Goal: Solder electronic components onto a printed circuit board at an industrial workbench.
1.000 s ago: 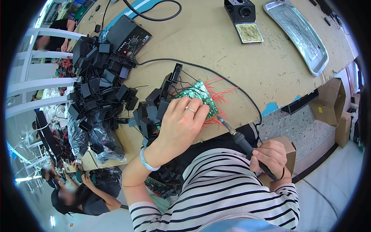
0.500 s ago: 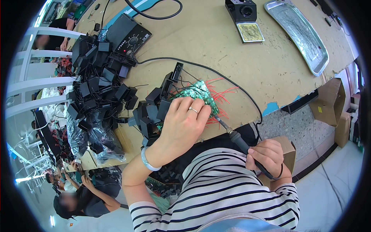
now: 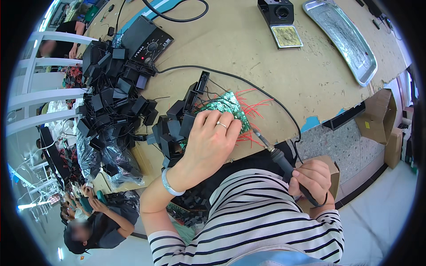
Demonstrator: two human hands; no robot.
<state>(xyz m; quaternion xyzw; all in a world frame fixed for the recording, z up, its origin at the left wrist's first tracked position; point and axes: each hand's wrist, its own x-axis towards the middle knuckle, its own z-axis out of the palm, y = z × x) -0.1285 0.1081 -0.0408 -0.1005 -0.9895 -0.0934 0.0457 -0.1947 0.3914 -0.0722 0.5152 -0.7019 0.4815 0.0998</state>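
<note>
My right hand point(image 3: 311, 178) grips the dark handle of a soldering iron point(image 3: 281, 161), whose metal tip points up and left toward a green circuit board point(image 3: 226, 103). The tip sits just off the board's right edge, by several thin red wires point(image 3: 255, 107). Over the board's lower part, my left hand point(image 3: 212, 138) has its fingers curled down and drawn together. Its fingertips are hidden, so what they pinch does not show. Black box-shaped parts with leads point(image 3: 175, 126) lie against the board's left side.
A large heap of black boxes point(image 3: 104, 99) lies left, beside the soldering station point(image 3: 146, 42). Its black cable point(image 3: 248, 82) arcs across the table. An iron stand point(image 3: 286, 35) and a metal tray point(image 3: 344, 40) are at the far right. Another person point(image 3: 102, 226) sits at lower left.
My right hand has shifted slightly right and down, drawing the soldering iron's tip away from the board's edge. My left hand has stayed nearly in place. The seated person's arms have moved.
</note>
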